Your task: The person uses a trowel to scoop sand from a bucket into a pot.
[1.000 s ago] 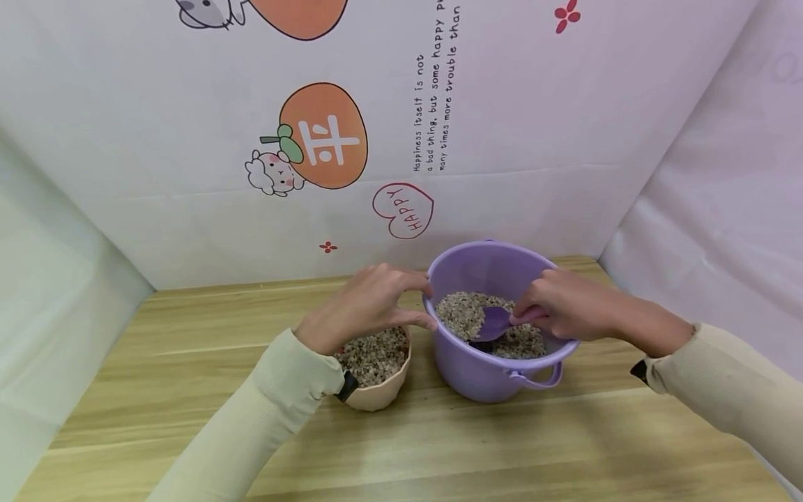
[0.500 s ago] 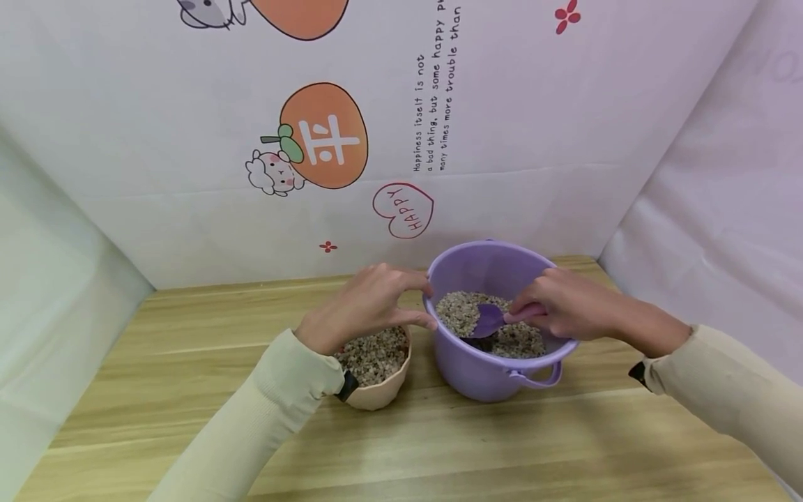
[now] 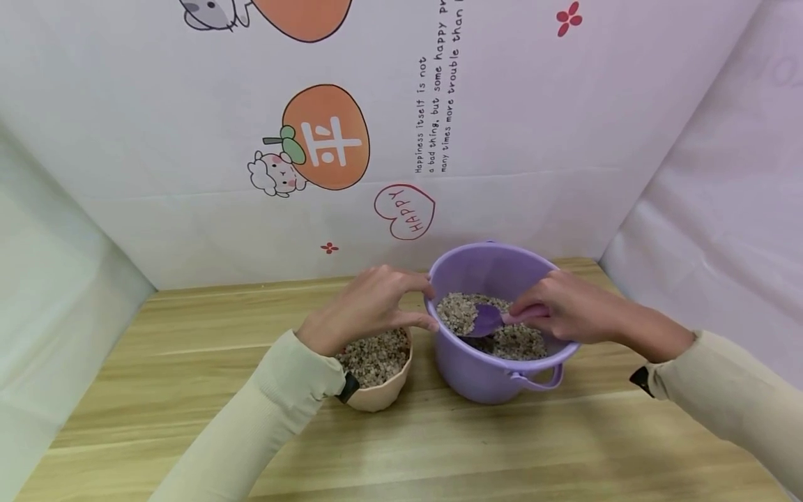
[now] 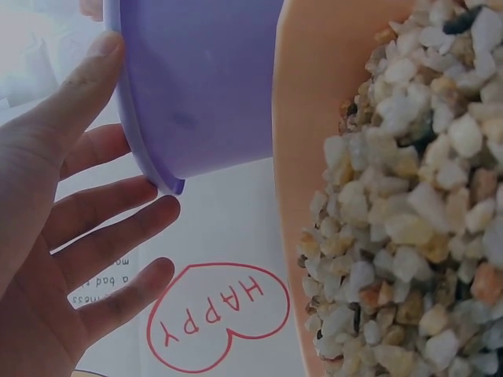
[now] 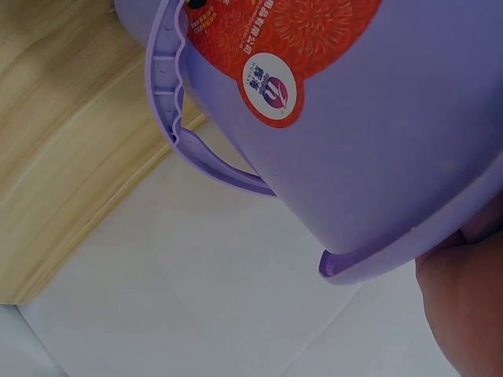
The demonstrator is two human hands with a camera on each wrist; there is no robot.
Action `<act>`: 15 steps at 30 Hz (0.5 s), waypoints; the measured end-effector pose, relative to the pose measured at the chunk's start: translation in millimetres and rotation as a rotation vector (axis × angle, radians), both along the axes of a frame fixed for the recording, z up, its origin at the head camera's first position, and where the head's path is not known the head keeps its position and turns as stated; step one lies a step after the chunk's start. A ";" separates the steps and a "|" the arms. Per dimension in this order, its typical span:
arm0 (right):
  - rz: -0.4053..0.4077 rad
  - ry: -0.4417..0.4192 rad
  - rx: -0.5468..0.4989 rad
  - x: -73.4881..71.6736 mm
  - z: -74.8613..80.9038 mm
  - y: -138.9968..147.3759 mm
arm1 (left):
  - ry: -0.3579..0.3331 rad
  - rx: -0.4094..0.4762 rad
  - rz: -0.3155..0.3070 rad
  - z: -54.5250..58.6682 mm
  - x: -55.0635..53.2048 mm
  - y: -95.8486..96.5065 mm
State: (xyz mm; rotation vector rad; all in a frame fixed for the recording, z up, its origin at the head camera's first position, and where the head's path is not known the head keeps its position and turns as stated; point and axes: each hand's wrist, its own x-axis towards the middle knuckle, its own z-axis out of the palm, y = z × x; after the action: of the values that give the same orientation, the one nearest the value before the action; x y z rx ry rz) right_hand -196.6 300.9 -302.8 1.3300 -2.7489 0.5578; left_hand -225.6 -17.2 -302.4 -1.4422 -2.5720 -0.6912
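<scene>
A purple bucket (image 3: 473,376) stands on the table, holding gravel (image 3: 456,312). My right hand (image 3: 574,307) reaches over its rim and grips the pink-purple handle of a small shovel (image 3: 486,321), its purple blade partly in the gravel. At the bucket's left rim, my left hand (image 3: 370,303) holds on, thumb and fingers at the edge; the left wrist view shows the thumb (image 4: 90,75) on the rim and some fingers spread beside it. Below that wrist sits a peach pot (image 3: 379,397) of gravel, partly hidden by the sleeve. The right wrist view hides the shovel behind the bucket wall.
The wooden table (image 3: 426,453) extends in front of both containers. A white printed backdrop (image 3: 502,139) rises right behind the bucket, with plain white cloth (image 3: 721,230) on the right side. The bucket's handle (image 3: 546,378) hangs at its front right.
My right hand has pushed the shovel slightly left, its blade now farther into the gravel pile. The left hand, bucket and pot have stayed in place.
</scene>
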 end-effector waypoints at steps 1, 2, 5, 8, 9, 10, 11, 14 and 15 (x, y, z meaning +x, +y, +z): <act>0.001 0.008 -0.003 0.1 -0.3 0.2 | 0.004 0.000 0.000 0.1 0.0 0.0; 0.001 0.015 -0.005 0.2 -0.3 0.3 | 0.005 -0.001 0.000 0.1 0.0 -0.1; -0.001 0.021 -0.010 0.6 -0.2 0.1 | 0.002 0.000 -0.002 0.0 0.0 -0.2; 0.005 0.018 -0.021 1.0 0.2 -0.4 | -0.002 0.003 -0.001 0.2 0.5 -0.5; 0.007 0.018 -0.028 1.1 0.2 -0.5 | -0.001 0.004 -0.003 0.1 0.6 -0.4; 0.009 0.019 -0.034 1.3 0.4 -0.5 | 0.002 0.004 -0.003 0.1 0.7 -0.4; 0.013 0.020 -0.040 1.2 0.3 -0.3 | 0.004 0.004 -0.004 0.0 0.6 -0.4; 0.016 0.025 -0.049 1.1 0.3 -0.1 | 0.006 0.005 -0.005 -0.1 0.4 -0.3; 0.016 0.027 -0.050 0.8 0.0 0.1 | 0.007 0.005 -0.004 0.0 0.3 -0.3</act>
State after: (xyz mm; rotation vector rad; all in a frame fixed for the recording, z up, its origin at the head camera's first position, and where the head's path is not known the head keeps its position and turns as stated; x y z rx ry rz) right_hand -195.7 301.0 -302.8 1.3399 -2.6867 0.6010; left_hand -225.2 -17.5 -302.4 -1.4466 -2.5608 -0.6918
